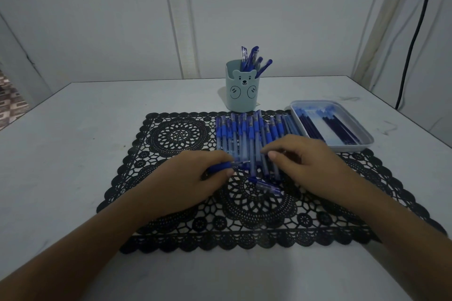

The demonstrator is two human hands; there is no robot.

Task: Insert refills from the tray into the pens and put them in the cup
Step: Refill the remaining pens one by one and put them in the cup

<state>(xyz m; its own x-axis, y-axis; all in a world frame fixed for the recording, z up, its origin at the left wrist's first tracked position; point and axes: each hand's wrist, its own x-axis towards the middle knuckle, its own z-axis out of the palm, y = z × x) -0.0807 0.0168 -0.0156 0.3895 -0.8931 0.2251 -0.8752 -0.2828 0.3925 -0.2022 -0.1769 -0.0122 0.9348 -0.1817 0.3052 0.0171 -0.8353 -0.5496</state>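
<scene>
Table (pixel 73 129) | one cup (pixel 241 95) | one tray (pixel 365 145) | left grip (pixel 195 173) pinches pen (pixel 220 167) | right grip (pixel 300 161) unclear

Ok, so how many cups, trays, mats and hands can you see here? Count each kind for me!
Cups: 1, the bear cup
Trays: 1, the tray
Mats: 1, the black mat
Hands: 2, the left hand holding a pen, and the right hand
Total: 5

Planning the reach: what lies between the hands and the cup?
Head view: a row of pens on the black mat, reaching nearly to the cup.
</scene>
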